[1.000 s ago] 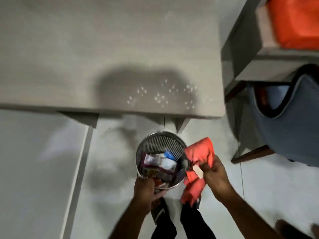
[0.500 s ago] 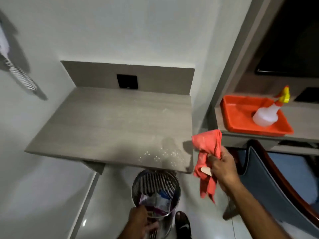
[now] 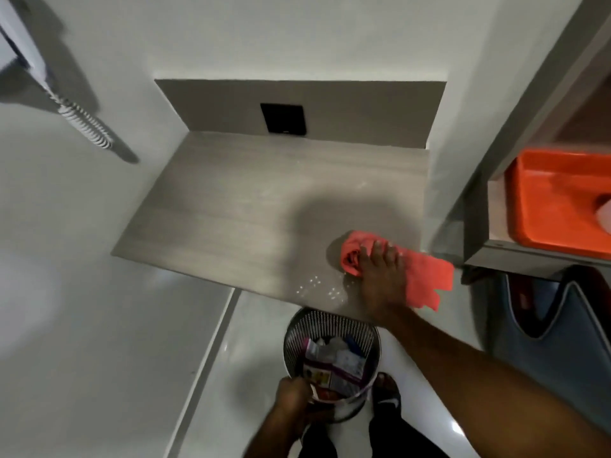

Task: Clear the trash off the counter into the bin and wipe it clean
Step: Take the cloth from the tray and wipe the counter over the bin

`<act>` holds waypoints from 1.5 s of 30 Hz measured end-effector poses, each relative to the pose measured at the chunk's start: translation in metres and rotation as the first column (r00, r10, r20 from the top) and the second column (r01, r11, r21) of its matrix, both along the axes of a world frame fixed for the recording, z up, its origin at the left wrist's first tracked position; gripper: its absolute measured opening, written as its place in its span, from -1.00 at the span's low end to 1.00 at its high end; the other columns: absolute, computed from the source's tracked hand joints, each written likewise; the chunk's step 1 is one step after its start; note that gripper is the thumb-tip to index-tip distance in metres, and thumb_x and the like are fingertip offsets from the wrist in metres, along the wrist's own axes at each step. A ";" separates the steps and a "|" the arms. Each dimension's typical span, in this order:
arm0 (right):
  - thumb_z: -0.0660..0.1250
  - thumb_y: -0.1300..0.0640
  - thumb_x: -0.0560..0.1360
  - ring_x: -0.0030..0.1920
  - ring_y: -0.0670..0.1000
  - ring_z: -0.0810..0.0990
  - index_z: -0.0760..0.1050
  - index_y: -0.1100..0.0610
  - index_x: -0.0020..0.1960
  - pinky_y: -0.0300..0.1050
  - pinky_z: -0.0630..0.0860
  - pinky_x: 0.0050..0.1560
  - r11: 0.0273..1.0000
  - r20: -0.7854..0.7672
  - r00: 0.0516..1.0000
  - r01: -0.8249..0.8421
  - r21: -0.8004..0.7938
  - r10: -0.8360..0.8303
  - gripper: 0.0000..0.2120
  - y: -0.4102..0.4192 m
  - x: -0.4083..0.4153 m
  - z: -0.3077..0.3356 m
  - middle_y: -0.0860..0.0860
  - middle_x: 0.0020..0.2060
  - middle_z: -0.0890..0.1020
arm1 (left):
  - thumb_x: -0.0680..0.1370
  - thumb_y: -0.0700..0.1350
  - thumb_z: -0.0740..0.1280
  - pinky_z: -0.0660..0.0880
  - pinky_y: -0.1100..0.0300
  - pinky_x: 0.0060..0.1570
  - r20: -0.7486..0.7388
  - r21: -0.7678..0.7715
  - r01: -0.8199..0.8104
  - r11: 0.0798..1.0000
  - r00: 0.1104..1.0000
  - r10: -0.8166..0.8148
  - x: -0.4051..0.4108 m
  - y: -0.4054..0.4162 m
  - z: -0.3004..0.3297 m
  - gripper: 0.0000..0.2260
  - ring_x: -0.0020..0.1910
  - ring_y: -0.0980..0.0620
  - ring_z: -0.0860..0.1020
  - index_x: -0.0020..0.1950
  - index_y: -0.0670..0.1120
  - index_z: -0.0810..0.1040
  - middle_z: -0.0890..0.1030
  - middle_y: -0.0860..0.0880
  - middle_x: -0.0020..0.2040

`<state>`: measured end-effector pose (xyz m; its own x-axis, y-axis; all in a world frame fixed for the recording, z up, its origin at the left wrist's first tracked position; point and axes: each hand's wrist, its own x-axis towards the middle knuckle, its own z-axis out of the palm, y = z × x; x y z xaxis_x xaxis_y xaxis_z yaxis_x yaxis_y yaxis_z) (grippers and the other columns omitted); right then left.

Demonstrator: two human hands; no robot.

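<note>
A grey wood-grain counter (image 3: 231,219) juts from the wall. My right hand (image 3: 380,272) lies flat on a coral-red cloth (image 3: 423,279) at the counter's front right corner, pressing it onto the surface. Small white crumbs (image 3: 317,287) dot the counter's front edge just left of the cloth. Below the edge stands a round metal mesh bin (image 3: 330,328) holding wrappers and packets (image 3: 334,365). My left hand (image 3: 292,396) grips the bin's near rim.
An orange tray (image 3: 555,206) with a white bottle sits on a shelf to the right. A blue-cushioned chair (image 3: 542,312) stands under that shelf. A black wall socket (image 3: 282,118) is set in the backsplash. A coiled cord (image 3: 84,125) hangs on the left wall.
My right hand has brought the cloth from beside the bin up and down onto the counter's front right corner. My left hand has stayed on the bin's rim.
</note>
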<state>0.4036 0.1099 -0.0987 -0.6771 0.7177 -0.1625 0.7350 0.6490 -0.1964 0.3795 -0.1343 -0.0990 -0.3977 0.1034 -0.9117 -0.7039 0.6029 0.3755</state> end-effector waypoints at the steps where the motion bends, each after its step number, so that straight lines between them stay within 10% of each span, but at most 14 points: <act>1: 0.30 -0.17 0.45 0.45 0.34 0.28 0.32 0.14 0.47 0.27 0.16 0.45 0.998 0.003 0.998 -0.059 -0.008 0.059 -0.32 -0.016 0.000 0.000 0.28 0.44 0.36 | 0.56 -0.40 0.30 0.70 -0.10 -0.28 0.022 0.002 -0.007 1.000 1.000 0.007 -0.003 0.000 -0.001 -0.76 -0.12 -0.24 0.73 0.22 -0.39 0.54 0.65 -0.38 0.12; 5: 0.52 -0.07 0.22 0.34 0.29 0.49 0.52 0.10 0.33 0.23 0.38 0.36 0.970 0.051 0.971 -0.229 -0.080 0.233 -0.30 -0.094 0.013 0.010 0.20 0.31 0.56 | 0.58 -0.32 0.26 0.69 -0.22 -0.14 0.040 0.031 -0.005 1.000 0.999 0.004 -0.015 -0.002 0.000 -0.74 0.00 -0.33 0.66 0.26 -0.35 0.50 0.63 -0.34 0.11; 8: 0.28 0.00 0.33 0.34 0.26 0.50 0.56 0.13 0.30 0.09 0.17 0.42 0.949 -0.112 0.960 -0.271 -0.161 0.255 -0.44 -0.129 0.025 0.013 0.18 0.31 0.57 | 0.61 -0.24 0.22 0.71 -0.13 -0.15 0.024 0.052 0.034 0.998 0.999 -0.035 -0.020 -0.010 0.001 -0.72 -0.07 -0.23 0.67 0.31 -0.28 0.47 0.63 -0.24 0.03; 12: 0.19 0.27 0.47 0.42 -0.02 0.40 0.41 -0.07 0.41 -0.52 0.20 0.34 0.730 -0.343 0.932 -0.155 -0.666 -0.116 -0.46 -0.127 0.023 0.024 -0.15 0.30 0.51 | 0.59 -0.28 0.24 0.70 -0.09 -0.21 0.046 0.063 0.041 0.997 0.998 -0.044 -0.037 -0.019 0.003 -0.73 0.04 -0.30 0.66 0.29 -0.31 0.48 0.60 -0.35 0.18; 15: 0.27 0.35 0.48 0.02 0.01 0.67 0.54 -0.06 0.22 -0.36 0.58 -0.09 0.704 -0.456 0.739 0.035 -0.709 -0.496 -0.57 -0.087 0.011 0.048 -0.20 -0.06 0.61 | 0.50 -0.40 0.35 0.67 -0.04 -0.36 0.085 0.046 -0.004 0.999 0.996 0.000 -0.051 -0.022 0.005 -0.81 -0.04 -0.32 0.67 0.10 -0.39 0.59 0.65 -0.38 0.07; 17: 0.26 0.36 0.47 -0.17 0.04 0.70 0.54 -0.09 0.19 -0.18 0.64 -0.23 0.765 -0.559 0.638 0.075 -0.639 -0.529 -0.56 -0.046 -0.006 0.068 -0.03 -0.07 0.66 | 0.52 -0.39 0.34 0.67 -0.06 -0.37 0.109 0.068 -0.026 0.997 0.994 0.018 -0.060 -0.021 0.004 -0.84 -0.09 -0.31 0.68 0.07 -0.38 0.61 0.68 -0.36 -0.02; 19: 0.24 0.26 0.42 -0.04 0.13 0.66 0.50 0.02 0.26 -0.07 0.60 0.00 0.932 -0.590 0.750 0.097 -0.350 -0.300 -0.57 -0.002 -0.029 0.079 0.11 0.07 0.66 | 0.56 -0.37 0.27 0.70 -0.17 -0.23 0.095 0.064 -0.028 0.998 0.995 0.022 -0.069 -0.020 0.002 -0.82 -0.04 -0.33 0.67 0.12 -0.37 0.59 0.67 -0.36 0.01; 22: 0.32 0.20 0.37 0.18 0.24 0.56 0.45 0.08 0.28 -0.02 0.49 0.19 0.981 -0.261 0.965 -0.017 -0.195 -0.035 -0.53 0.041 -0.068 0.068 0.16 0.20 0.59 | 0.59 -0.33 0.23 0.65 -0.30 -0.03 0.064 0.032 -0.017 0.999 0.998 0.014 -0.081 -0.023 -0.002 -0.83 -0.02 -0.34 0.67 0.09 -0.34 0.57 0.67 -0.34 0.00; 27: 0.28 0.06 0.50 0.40 0.29 0.32 0.18 0.16 0.50 0.21 0.28 0.38 0.999 0.193 0.980 -0.046 0.000 0.045 -0.38 -0.005 -0.104 0.017 0.15 0.46 0.32 | 0.56 -0.26 0.34 0.64 -0.33 -0.03 0.057 0.067 0.022 0.998 0.998 -0.026 -0.101 -0.037 -0.009 -0.83 -0.06 -0.34 0.70 0.10 -0.31 0.60 0.70 -0.34 -0.01; 35: 0.40 0.17 0.27 0.01 0.07 0.69 0.62 0.03 0.10 -0.15 0.62 -0.03 0.942 -0.074 0.939 -0.334 0.028 0.335 -0.61 -0.157 -0.051 0.026 0.00 0.04 0.71 | 0.54 -0.21 0.41 0.67 -0.15 -0.33 0.076 0.055 -0.050 0.997 0.996 0.046 -0.106 -0.045 0.003 -0.81 -0.28 -0.35 0.71 -0.01 -0.36 0.60 0.69 -0.35 -0.19; 39: 0.43 0.22 0.23 -0.12 0.03 0.69 0.65 -0.02 0.04 -0.18 0.60 -0.10 0.936 -0.340 0.940 -0.129 -0.327 0.010 -0.61 -0.130 -0.048 0.045 -0.03 -0.12 0.74 | 0.52 -0.37 0.30 0.66 -0.10 -0.39 0.062 0.031 -0.025 0.999 0.998 0.023 -0.103 -0.031 0.005 -0.93 -0.27 -0.33 0.70 -0.13 -0.33 0.57 0.64 -0.30 -0.25; 42: 0.30 0.29 0.36 -0.28 0.13 0.65 0.62 -0.07 -0.18 0.01 0.62 -0.23 0.665 -0.320 0.809 0.114 -0.738 -0.493 -0.73 -0.087 -0.050 0.057 -0.01 -0.34 0.66 | 0.49 -0.38 0.33 0.67 -0.05 -0.38 0.071 0.070 -0.008 0.997 0.997 0.003 -0.096 -0.020 0.009 -0.93 -0.29 -0.28 0.71 -0.10 -0.35 0.61 0.69 -0.32 -0.30; 45: 0.24 0.27 0.36 -0.38 0.04 0.65 0.59 -0.05 -0.29 -0.10 0.57 -0.36 0.757 -0.465 0.662 0.246 -0.606 -0.587 -0.74 -0.012 -0.046 0.075 -0.03 -0.45 0.65 | 0.52 -0.21 0.43 0.65 0.06 -0.43 0.119 0.138 0.002 0.990 0.993 -0.018 -0.090 -0.012 0.007 -0.81 -0.35 -0.20 0.73 -0.02 -0.36 0.64 0.73 -0.32 -0.19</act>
